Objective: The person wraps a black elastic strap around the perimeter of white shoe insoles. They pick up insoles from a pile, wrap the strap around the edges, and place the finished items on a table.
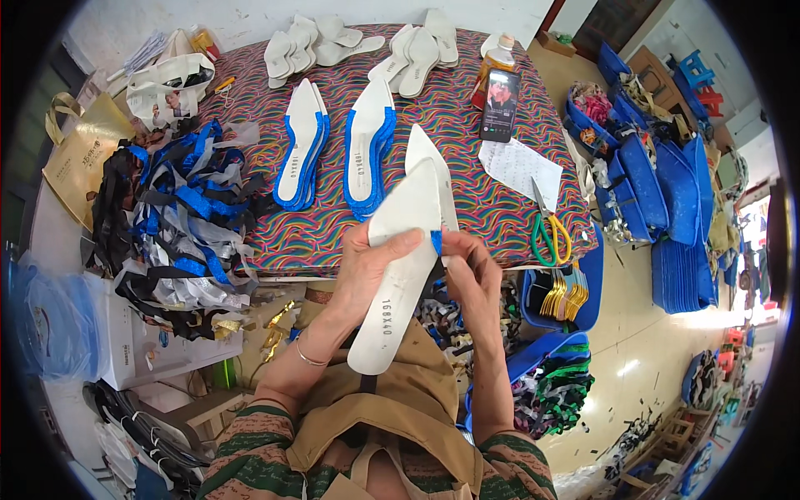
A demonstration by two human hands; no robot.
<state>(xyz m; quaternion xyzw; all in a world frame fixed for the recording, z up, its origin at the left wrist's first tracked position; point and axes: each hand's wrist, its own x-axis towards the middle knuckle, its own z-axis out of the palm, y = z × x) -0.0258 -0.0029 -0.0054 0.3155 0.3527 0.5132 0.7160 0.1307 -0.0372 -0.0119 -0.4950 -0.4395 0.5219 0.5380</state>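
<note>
My left hand grips a white pointed shoe insole around its middle, thumb on top. The insole is tilted, tip up and away, rounded heel toward me. A short blue strip is wrapped over its right edge. At that edge the fingers of my right hand are pinched on the strip; its far end is hidden. Just behind, another white insole lies on the table, partly covered. Farther left are two stacks of insoles with blue-wrapped edges, a left stack and a right stack.
Plain insoles lie along the back of the patterned tablecloth. A heap of blue and black strips covers the left side. At right are a phone, a bottle, paper and scissors. Blue bins line the floor.
</note>
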